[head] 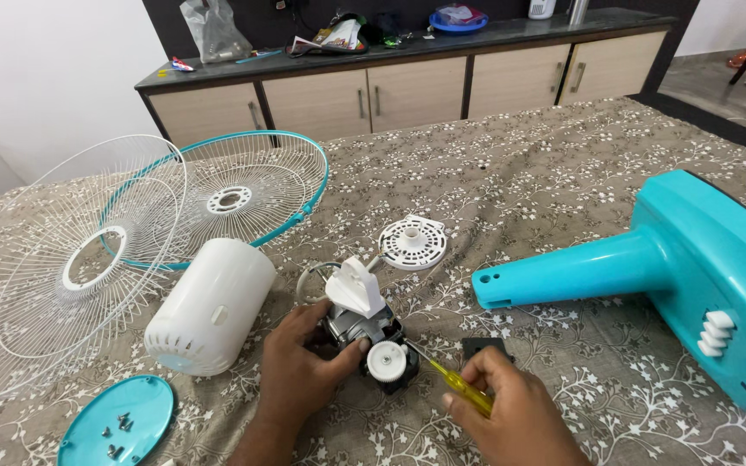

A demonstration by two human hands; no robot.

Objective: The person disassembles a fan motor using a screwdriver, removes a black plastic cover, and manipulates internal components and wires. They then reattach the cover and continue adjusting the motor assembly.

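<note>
1. Motor [364, 332] of a stripped-down fan sits low in the middle of the patterned surface [563, 173], a white geared part facing the person.
2. Far left, two wire guards [88, 259] lie flat and overlapping, out of the way; a teal cap [144, 410] below them works as a dish for loose screws [118, 427].
3. White motor cover [209, 306] rests on its side just beside the left hand [300, 367], which wraps around the motor, steadying it.
4. Right hand [511, 410] pinches a yellow screwdriver [455, 384], tip angled at the motor.
5. Teal stand [649, 267] lies well right.
</note>
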